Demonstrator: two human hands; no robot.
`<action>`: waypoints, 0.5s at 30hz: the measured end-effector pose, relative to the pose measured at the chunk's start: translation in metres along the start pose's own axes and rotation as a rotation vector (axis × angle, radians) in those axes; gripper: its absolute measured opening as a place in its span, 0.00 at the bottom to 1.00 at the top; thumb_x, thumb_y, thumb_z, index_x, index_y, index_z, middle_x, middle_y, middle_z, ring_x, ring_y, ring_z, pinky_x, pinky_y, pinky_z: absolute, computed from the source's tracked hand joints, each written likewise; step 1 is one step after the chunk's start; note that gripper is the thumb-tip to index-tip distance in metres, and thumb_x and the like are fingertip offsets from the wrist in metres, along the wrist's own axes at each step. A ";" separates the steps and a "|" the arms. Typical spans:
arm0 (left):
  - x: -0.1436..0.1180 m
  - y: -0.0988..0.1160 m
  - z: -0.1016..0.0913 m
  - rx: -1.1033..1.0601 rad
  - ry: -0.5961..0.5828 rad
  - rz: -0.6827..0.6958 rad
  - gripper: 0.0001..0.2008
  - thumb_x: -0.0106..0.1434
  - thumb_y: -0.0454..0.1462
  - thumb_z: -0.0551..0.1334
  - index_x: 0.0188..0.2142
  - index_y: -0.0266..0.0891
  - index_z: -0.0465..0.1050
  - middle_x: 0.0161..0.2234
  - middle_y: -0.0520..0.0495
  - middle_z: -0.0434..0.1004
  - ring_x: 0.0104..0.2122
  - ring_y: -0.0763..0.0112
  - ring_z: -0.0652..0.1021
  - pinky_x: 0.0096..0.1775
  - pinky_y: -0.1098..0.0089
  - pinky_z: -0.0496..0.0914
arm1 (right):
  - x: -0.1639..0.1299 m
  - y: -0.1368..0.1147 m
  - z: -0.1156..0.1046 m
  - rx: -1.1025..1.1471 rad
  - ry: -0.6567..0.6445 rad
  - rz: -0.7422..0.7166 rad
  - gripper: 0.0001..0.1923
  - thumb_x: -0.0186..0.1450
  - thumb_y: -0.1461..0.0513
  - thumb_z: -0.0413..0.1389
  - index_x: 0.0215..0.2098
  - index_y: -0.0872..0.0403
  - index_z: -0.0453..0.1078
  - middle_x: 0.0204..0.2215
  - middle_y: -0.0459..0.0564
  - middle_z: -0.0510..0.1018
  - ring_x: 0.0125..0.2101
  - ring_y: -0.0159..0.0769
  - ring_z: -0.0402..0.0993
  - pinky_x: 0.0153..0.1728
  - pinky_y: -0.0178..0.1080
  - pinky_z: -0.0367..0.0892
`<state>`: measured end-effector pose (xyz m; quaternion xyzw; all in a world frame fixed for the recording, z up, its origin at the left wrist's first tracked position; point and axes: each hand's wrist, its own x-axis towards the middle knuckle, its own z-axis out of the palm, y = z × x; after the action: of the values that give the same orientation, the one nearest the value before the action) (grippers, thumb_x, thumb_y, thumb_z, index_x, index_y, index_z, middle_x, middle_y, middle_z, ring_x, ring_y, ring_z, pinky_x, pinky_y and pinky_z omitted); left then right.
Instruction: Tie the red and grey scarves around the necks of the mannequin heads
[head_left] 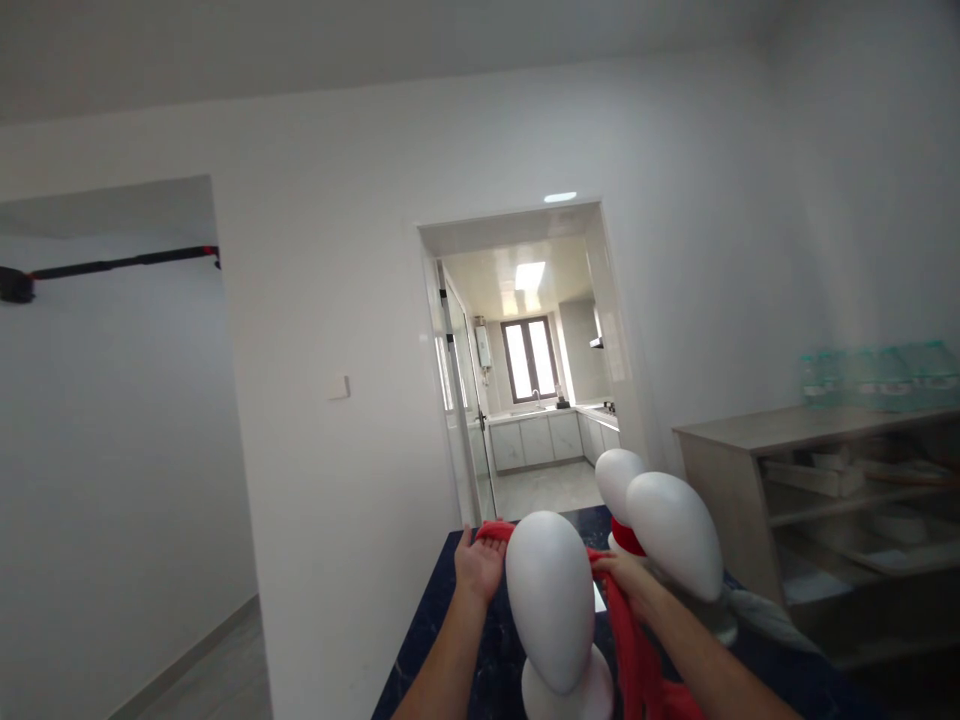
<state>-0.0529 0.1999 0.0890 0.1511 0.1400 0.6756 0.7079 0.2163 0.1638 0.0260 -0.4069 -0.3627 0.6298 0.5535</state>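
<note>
A red scarf point(634, 640) wraps behind a smooth white foam mannequin head point(551, 600) that stands upright on a round base at the near end of a dark blue marbled table point(495, 650). The left hand point(478, 565) holds one end of the scarf up at the head's left side. The right hand point(626, 580) grips the cloth at its right side, where the rest hangs down in folds.

home – white walls | doorway point(525, 360) to fitted kitchen – cabinets point(536, 438), sink, window point(529, 358)
</note>
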 end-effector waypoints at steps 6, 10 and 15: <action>-0.033 -0.008 -0.067 -0.008 0.122 0.057 0.22 0.76 0.41 0.50 0.60 0.29 0.71 0.45 0.33 0.84 0.40 0.59 0.87 0.38 0.62 0.84 | -0.020 0.064 -0.001 0.076 -0.072 0.315 0.08 0.63 0.62 0.63 0.26 0.53 0.72 0.17 0.47 0.78 0.18 0.38 0.76 0.26 0.37 0.74; -0.066 -0.015 -0.094 -0.026 0.110 0.124 0.25 0.77 0.46 0.50 0.61 0.33 0.73 0.51 0.31 0.84 0.49 0.55 0.86 0.45 0.59 0.83 | -0.031 0.094 -0.007 0.218 -0.055 0.329 0.09 0.68 0.63 0.58 0.28 0.54 0.72 0.20 0.48 0.80 0.21 0.32 0.78 0.28 0.31 0.75; -0.104 -0.032 -0.120 -0.028 0.108 0.081 0.26 0.75 0.51 0.53 0.56 0.36 0.79 0.45 0.33 0.88 0.46 0.53 0.87 0.49 0.55 0.81 | -0.036 0.109 -0.012 0.304 -0.016 0.283 0.08 0.68 0.65 0.58 0.29 0.54 0.71 0.20 0.46 0.81 0.21 0.30 0.79 0.29 0.29 0.77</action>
<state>-0.0772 0.0978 -0.0347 0.1102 0.1621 0.7129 0.6734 0.1851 0.1149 -0.0739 -0.3606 -0.2071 0.7519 0.5116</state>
